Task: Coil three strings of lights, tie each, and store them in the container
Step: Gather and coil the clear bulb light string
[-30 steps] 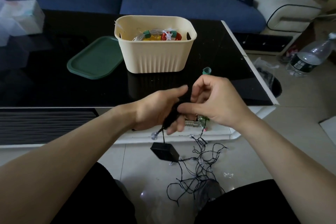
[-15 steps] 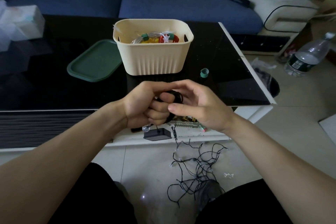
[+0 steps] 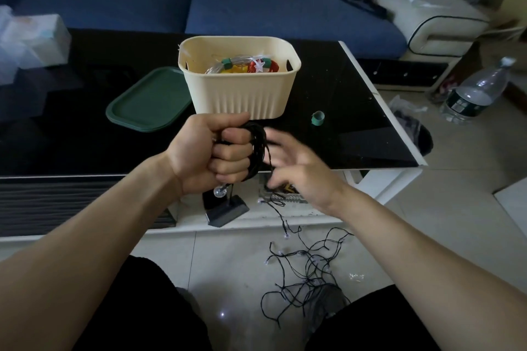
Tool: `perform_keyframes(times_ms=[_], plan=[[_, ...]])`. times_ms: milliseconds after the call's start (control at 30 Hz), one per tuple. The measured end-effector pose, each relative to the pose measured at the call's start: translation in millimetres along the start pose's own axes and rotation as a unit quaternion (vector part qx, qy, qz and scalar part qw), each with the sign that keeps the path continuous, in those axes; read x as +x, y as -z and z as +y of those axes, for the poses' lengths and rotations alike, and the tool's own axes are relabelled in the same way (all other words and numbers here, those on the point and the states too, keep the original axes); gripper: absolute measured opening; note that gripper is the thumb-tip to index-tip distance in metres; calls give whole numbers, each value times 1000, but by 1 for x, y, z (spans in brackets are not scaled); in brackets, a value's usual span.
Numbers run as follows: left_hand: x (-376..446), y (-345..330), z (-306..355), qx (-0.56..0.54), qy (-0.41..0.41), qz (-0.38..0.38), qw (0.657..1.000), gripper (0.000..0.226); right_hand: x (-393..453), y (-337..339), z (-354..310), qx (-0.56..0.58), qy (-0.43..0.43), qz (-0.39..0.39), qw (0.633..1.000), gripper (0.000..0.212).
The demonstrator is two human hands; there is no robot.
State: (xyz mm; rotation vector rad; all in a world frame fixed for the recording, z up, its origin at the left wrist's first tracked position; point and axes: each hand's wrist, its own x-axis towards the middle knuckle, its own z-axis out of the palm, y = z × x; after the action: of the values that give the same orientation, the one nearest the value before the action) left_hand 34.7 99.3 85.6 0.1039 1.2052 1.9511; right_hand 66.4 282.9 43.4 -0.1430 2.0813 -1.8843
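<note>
Loose black wire [image 3: 308,273] sprawls on the floor below the coil [image 3: 256,151]. The left hand [image 3: 208,151] fists around the coil; the blurred right hand [image 3: 299,168], fingers spread, sits beside it. Beyond the coil, the container [image 3: 239,94] stands on the tabletop [image 3: 342,122].

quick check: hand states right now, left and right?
Left hand: closed, gripping the coil of black light string.
Right hand: fingers look spread beside the coil, blurred; whether they pinch the loose wire cannot be told.

Left hand [image 3: 205,151] fisted around coiled black light string [image 3: 255,151], at centre. Right hand [image 3: 299,171] blurred at 3 o'clock, touching strands. Cream ribbed plastic container [image 3: 242,94] at 12.
</note>
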Motion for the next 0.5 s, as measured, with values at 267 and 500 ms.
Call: perform_keyframes(times_ms=[267, 500], plan=[[1, 8, 1, -13, -42, 38, 998, 44, 7, -1, 13, -164, -38, 0, 986, 14], [9, 12, 0, -129, -200, 154, 959, 45, 2, 12, 11, -307, -90, 78, 944, 18]])
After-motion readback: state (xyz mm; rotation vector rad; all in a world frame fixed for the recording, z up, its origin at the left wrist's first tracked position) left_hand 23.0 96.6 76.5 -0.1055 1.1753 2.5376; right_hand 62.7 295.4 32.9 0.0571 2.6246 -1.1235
